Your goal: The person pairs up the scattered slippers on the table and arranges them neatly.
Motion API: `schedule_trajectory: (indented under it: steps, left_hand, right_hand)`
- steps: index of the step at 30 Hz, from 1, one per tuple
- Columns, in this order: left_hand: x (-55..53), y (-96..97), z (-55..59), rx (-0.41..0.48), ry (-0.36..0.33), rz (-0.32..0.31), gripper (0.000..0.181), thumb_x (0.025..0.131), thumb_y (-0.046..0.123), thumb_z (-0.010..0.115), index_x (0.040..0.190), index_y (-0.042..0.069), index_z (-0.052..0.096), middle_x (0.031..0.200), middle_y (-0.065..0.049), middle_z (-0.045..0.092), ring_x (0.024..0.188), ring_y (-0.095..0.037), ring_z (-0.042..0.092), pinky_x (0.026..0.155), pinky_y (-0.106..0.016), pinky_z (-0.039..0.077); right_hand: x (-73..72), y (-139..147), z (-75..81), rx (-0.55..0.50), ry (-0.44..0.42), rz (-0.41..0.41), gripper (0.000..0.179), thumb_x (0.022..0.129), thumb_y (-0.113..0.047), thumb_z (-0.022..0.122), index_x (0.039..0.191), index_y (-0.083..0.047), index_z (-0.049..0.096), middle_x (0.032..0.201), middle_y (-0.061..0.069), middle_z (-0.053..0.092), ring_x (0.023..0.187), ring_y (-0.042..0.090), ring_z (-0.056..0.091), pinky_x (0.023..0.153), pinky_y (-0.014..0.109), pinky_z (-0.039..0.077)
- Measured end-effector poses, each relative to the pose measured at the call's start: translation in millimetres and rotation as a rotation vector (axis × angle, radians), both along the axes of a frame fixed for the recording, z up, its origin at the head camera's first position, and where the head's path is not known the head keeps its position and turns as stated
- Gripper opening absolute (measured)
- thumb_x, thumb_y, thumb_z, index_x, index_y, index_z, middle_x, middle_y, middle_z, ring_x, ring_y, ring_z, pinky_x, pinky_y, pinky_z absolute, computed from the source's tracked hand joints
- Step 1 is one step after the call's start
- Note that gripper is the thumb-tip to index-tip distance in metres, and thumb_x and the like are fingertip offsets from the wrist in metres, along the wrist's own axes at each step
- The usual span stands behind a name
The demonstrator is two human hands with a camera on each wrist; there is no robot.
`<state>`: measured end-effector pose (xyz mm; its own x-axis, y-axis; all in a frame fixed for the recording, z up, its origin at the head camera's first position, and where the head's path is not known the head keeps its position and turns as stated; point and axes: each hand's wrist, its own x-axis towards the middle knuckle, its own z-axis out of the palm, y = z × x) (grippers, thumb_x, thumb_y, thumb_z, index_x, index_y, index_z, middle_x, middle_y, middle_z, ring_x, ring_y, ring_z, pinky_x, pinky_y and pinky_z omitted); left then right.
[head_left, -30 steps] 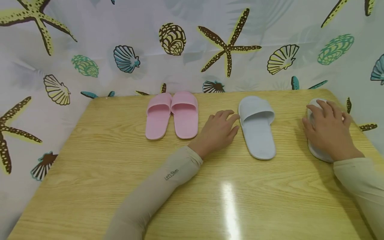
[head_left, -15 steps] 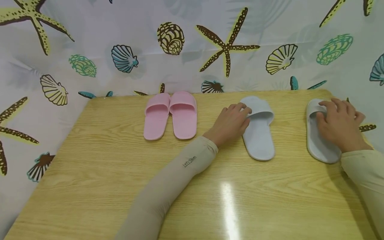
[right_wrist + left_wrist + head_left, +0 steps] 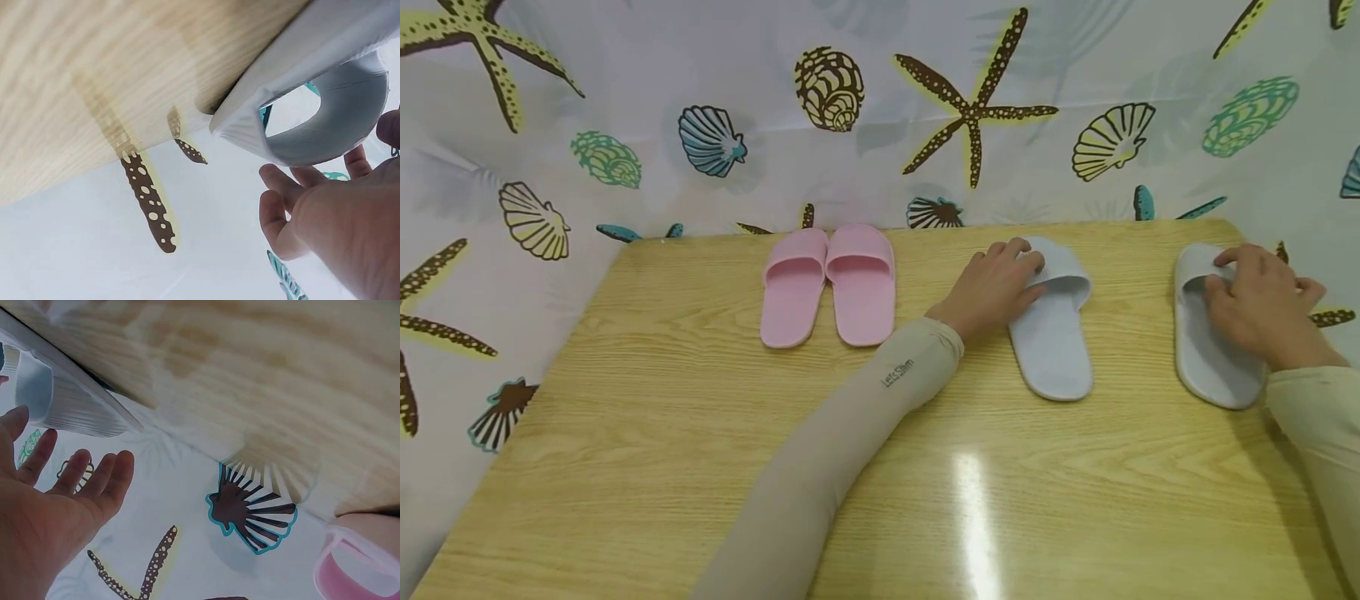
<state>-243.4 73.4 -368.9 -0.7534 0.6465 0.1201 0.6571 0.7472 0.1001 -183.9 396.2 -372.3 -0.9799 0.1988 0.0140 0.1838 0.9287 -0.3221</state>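
Observation:
Two pale grey-white slippers lie apart on the right half of a wooden table. Over the strap of the nearer-to-middle white slipper (image 3: 1054, 354) hovers or rests my left hand (image 3: 992, 287); in the left wrist view, its loosely bent fingers (image 3: 119, 478) lie just beside the strap (image 3: 81, 406). My right hand (image 3: 1262, 308) is above the strap of the far-right white slipper (image 3: 1206, 358). From the right wrist view, the fingers of that hand (image 3: 344, 212) are spread close to the outside of the strap (image 3: 344, 131), with contact unclear.
A pink slipper (image 3: 793, 308) and its mate, another pink slipper (image 3: 863, 308), stand side by side left of my left hand. The wooden table (image 3: 662, 400) ends at the back against a curtain (image 3: 760, 75) printed with shells and starfish.
My left hand has moved right, from beside the middle white slipper onto its strap area. My right hand has shifted slightly right, uncovering more of the far-right slipper. The slippers stay in place.

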Motion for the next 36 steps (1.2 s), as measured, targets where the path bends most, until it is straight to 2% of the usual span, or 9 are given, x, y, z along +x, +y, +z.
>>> schedule_trajectory:
  steps: [4,11,13,17,21,25,31,36]
  left_hand:
    - [-4.9,3.2,-0.4,-0.006,-0.043,0.012,0.042,0.103,0.051,0.043,0.141,0.032,0.049,0.154,-0.001,0.041,0.138,-0.02,0.044,0.106,-0.038,0.044]
    - [-8.1,8.7,1.6,-0.036,-0.119,-0.006,0.05,0.104,0.054,0.032,0.15,0.033,0.037,0.16,-0.001,0.034,0.149,-0.019,0.031,0.116,-0.041,0.035]
    - [-8.8,9.2,2.0,-0.039,-0.137,0.002,0.051,0.105,0.054,0.03,0.151,0.033,0.035,0.16,0.0,0.035,0.149,-0.019,0.031,0.116,-0.042,0.035]
    - [-10.8,8.4,0.9,-0.018,-0.18,0.006,0.051,0.106,0.052,0.029,0.152,0.032,0.034,0.157,0.003,0.04,0.143,-0.018,0.04,0.112,-0.04,0.039]
    - [-13.3,6.7,0.1,0.006,-0.205,-0.013,0.049,0.106,0.05,0.031,0.151,0.03,0.035,0.153,0.003,0.043,0.137,-0.017,0.046,0.109,-0.039,0.041]
    - [-13.1,5.6,-0.3,0.022,-0.214,-0.037,0.05,0.105,0.05,0.035,0.15,0.028,0.037,0.152,0.001,0.043,0.136,-0.018,0.046,0.11,-0.039,0.041]
    - [-11.9,5.3,0.1,0.046,-0.228,-0.083,0.05,0.103,0.047,0.045,0.148,0.026,0.04,0.15,-0.002,0.045,0.133,-0.018,0.05,0.11,-0.038,0.041]
    - [-11.2,7.2,-1.0,0.06,-0.264,-0.115,0.05,0.103,0.049,0.045,0.147,0.028,0.04,0.149,-0.001,0.045,0.132,-0.017,0.051,0.11,-0.039,0.041]
  right_hand:
    - [-4.1,7.3,-0.5,0.006,-0.013,0.002,0.056,0.105,-0.035,0.015,0.137,0.008,0.03,0.136,0.044,0.027,0.121,0.064,0.023,0.101,0.077,0.0]
    - [-5.6,11.9,0.7,-0.005,-0.016,0.045,0.055,0.105,-0.034,0.016,0.136,0.01,0.028,0.124,0.043,0.033,0.115,0.063,0.028,0.101,0.078,0.0]
    - [-5.8,11.0,1.4,-0.006,-0.018,0.05,0.055,0.106,-0.034,0.015,0.136,0.01,0.028,0.121,0.042,0.035,0.114,0.063,0.029,0.1,0.078,0.0]
    - [-7.2,11.2,2.5,-0.019,-0.034,0.06,0.056,0.106,-0.036,0.014,0.136,0.01,0.026,0.118,0.041,0.035,0.114,0.062,0.029,0.099,0.077,0.001]
    - [-11.1,16.1,3.2,-0.042,-0.031,0.126,0.056,0.107,-0.036,0.014,0.137,0.01,0.025,0.121,0.042,0.034,0.113,0.061,0.031,0.095,0.078,0.004]
    - [-14.4,20.3,0.8,-0.061,-0.01,0.193,0.055,0.107,-0.036,0.018,0.135,0.009,0.028,0.127,0.043,0.032,0.114,0.06,0.031,0.089,0.078,0.008]
    - [-14.3,21.3,-0.4,-0.074,-0.006,0.209,0.052,0.108,-0.036,0.023,0.136,0.007,0.03,0.133,0.043,0.03,0.119,0.062,0.027,0.087,0.078,0.008]
    - [-11.4,20.3,5.1,-0.102,-0.042,0.252,0.051,0.108,-0.035,0.026,0.139,0.006,0.03,0.14,0.044,0.025,0.124,0.064,0.023,0.086,0.078,0.007]
